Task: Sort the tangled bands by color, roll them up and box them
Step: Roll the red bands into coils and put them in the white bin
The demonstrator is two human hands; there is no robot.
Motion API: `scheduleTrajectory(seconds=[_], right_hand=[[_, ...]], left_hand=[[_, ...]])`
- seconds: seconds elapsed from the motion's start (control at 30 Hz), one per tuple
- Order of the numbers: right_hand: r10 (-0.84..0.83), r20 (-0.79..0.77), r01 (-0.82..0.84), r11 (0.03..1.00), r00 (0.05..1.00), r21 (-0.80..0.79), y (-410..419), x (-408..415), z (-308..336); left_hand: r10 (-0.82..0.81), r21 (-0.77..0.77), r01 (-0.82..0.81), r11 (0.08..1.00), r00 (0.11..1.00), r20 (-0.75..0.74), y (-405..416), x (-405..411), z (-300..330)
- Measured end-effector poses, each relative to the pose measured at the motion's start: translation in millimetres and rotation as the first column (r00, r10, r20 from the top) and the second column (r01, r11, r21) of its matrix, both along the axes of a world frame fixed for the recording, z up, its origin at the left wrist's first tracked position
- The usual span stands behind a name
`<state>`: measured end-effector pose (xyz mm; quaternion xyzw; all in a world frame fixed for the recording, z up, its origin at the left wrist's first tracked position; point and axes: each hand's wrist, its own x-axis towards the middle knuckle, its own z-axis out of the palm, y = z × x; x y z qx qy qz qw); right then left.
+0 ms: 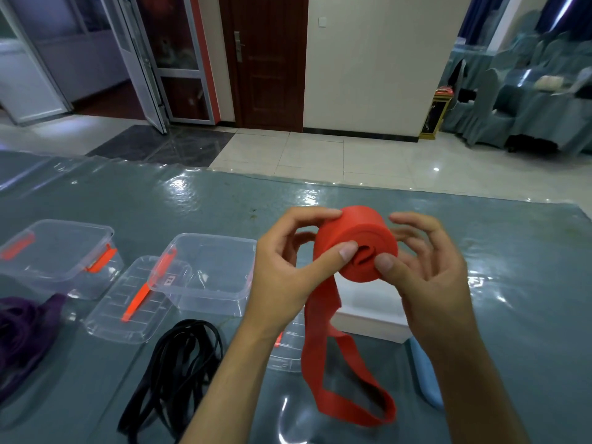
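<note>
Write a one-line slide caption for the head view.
Both hands, left hand and right hand, roll a red band above the table, loose tail hanging, beside open clear boxes and black bands.

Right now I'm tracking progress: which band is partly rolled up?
The red band, held between the left hand and right hand. The black bands and purple bands lie loose on the table.

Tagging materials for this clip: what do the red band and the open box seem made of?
Red band: looks like matte rubber or latex; it rolls tightly and its loose tail hangs limp. Open box: seemingly clear glossy hard plastic; the table shows through its walls, which hold their shape.
</note>
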<state>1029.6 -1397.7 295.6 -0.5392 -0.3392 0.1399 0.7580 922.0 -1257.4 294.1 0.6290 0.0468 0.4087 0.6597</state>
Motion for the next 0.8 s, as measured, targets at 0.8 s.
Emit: scheduleTrajectory(seconds=[0.8], right_hand=[[0.084, 0.0, -0.084, 0.995, 0.996, -0.049, -3.7, 4.3, 3.6]], left_hand=[[-0.083, -0.069, 0.078, 0.994, 0.994, -0.066, 16.7, -9.0, 18.1]])
